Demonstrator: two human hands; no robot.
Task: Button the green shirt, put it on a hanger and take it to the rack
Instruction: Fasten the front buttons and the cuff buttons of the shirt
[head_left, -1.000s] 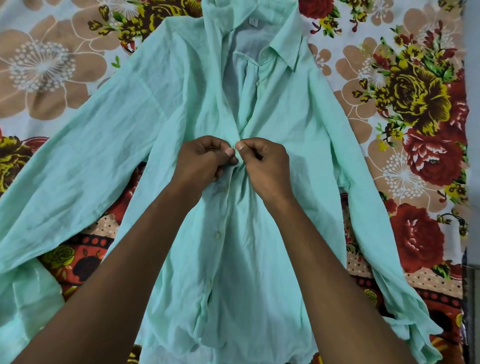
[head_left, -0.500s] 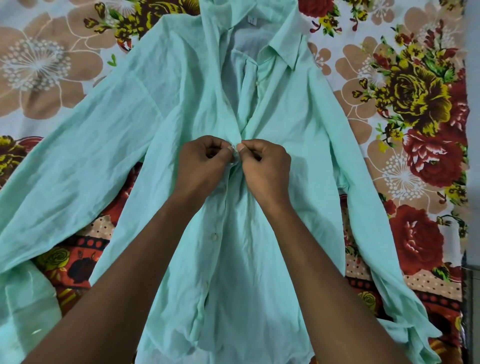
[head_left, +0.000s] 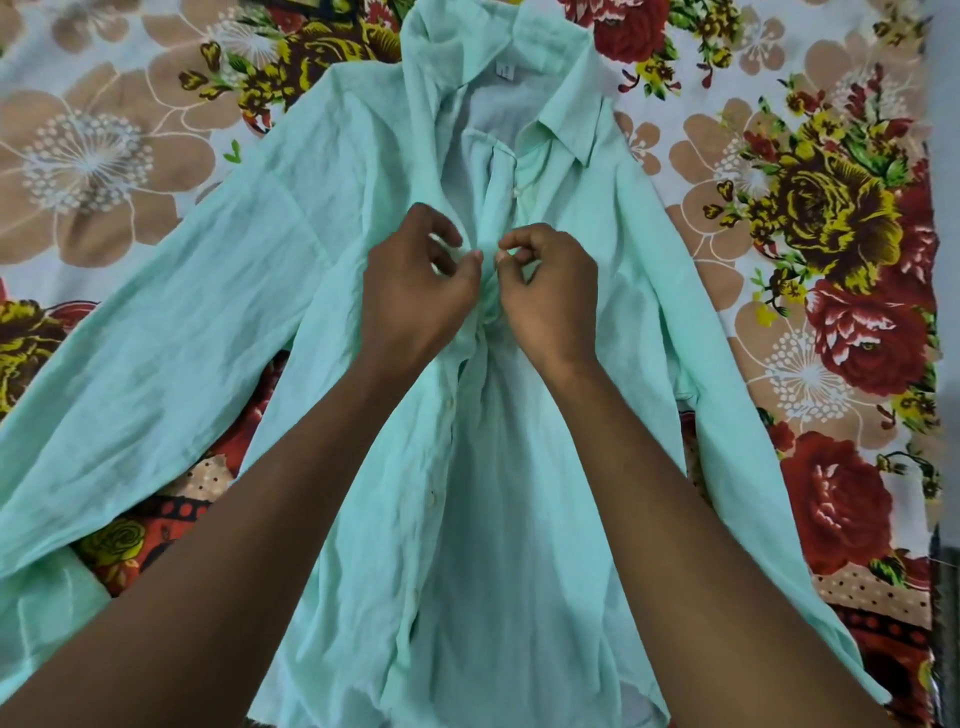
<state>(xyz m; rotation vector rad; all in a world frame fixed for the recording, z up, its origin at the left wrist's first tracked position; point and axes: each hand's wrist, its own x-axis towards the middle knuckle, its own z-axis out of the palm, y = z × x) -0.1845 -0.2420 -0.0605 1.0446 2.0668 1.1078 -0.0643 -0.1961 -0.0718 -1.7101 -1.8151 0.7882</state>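
The light green shirt (head_left: 524, 525) lies face up on a flowered bedsheet, collar (head_left: 569, 122) at the far end and both sleeves spread out to the sides. My left hand (head_left: 415, 288) and my right hand (head_left: 550, 296) meet at the front opening at chest height. Each pinches a front edge between thumb and curled fingers. The cloth bunches just below the hands. Small white buttons (head_left: 431, 500) show lower down along the left front edge. Above the hands the front gapes open up to the collar. No hanger or rack is in view.
The flowered bedsheet (head_left: 98, 156) covers the whole surface under the shirt. A pale wall or edge (head_left: 948, 156) runs down the far right side. The left sleeve (head_left: 130, 374) reaches the frame's left edge.
Both hands have shifted a little up the front opening toward the collar. The left hand's fingers have loosened from a tight fist into a looser curl.
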